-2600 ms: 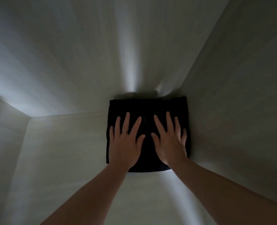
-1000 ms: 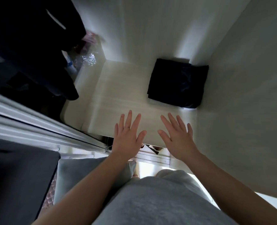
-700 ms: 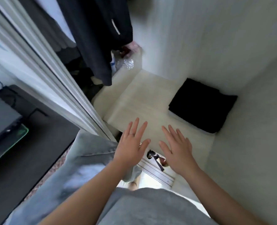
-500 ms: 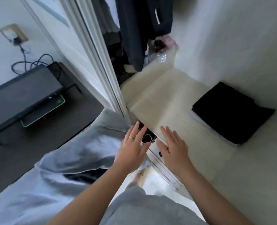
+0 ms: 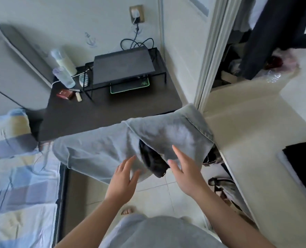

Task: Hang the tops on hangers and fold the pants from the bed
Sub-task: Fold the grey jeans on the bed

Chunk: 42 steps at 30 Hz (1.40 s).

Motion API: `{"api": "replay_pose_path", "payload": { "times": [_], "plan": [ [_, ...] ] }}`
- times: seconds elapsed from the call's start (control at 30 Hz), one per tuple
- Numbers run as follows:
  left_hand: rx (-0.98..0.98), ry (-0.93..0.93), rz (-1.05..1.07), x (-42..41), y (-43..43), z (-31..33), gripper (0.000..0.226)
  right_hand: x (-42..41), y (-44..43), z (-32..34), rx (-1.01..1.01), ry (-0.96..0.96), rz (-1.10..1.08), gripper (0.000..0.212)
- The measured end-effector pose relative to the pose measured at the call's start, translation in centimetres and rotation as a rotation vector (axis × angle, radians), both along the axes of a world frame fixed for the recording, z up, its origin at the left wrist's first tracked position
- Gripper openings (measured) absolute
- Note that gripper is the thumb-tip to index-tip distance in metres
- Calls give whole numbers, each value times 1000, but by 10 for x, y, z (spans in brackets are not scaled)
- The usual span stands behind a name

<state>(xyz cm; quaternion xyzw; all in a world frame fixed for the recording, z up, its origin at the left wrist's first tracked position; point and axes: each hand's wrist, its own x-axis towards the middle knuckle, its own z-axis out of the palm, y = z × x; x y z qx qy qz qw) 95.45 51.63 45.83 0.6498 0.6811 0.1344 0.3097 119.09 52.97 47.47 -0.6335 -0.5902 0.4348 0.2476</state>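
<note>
Pale grey pants (image 5: 112,149) are draped over a support hidden by the cloth. A black item (image 5: 154,161) showing beneath them cannot be identified. The left hand (image 5: 122,179) and right hand (image 5: 186,170) are held open, fingers spread, at the pants' near edge; contact cannot be told. Right of the pants, a folded black garment (image 5: 302,158) is cut off by the frame; left of them, the bed (image 5: 19,176) is partly seen.

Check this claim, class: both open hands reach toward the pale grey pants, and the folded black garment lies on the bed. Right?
No. The head view shows the folded black garment on the pale wardrobe shelf, not the bed. The left hand and right hand are open and reach toward the pale grey pants.
</note>
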Motion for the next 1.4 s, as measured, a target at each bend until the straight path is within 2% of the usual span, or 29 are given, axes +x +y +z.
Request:
{"api": "replay_pose_path", "payload": {
  "times": [0.23,0.33,0.43,0.6,0.73,0.8,0.93,1.1,1.23,1.33,1.4],
  "plan": [
    [-12,-107,390,-81,-11,-3,55,-65,24,-6,-79,89,107,63],
    [3,-177,522,-116,-9,-9,58,-90,36,-9,-120,87,9,62],
    [10,-265,627,-149,-5,-15,60,-109,43,-14,-133,59,-112,46],
    [-7,-379,662,-187,6,-18,62,-135,41,-18,-74,79,-267,21],
    [-129,-368,511,-212,25,-16,30,-155,43,-20,-77,105,-416,22],
    [-127,-356,449,-220,32,-14,15,-163,45,-19,-91,106,-491,23],
    [-97,-313,396,-230,34,-12,6,-173,46,-17,-114,80,-627,20],
    [-81,-367,410,-228,19,-12,11,-179,39,-18,-53,47,-623,10],
    [-27,-398,511,-225,2,-12,33,-179,33,-23,-35,99,-522,24],
    [8,-421,572,-218,-6,-8,35,-179,35,-27,-44,163,-470,29],
    [41,-424,609,-214,-11,-5,36,-180,35,-29,-45,202,-457,25]
  ]
}}
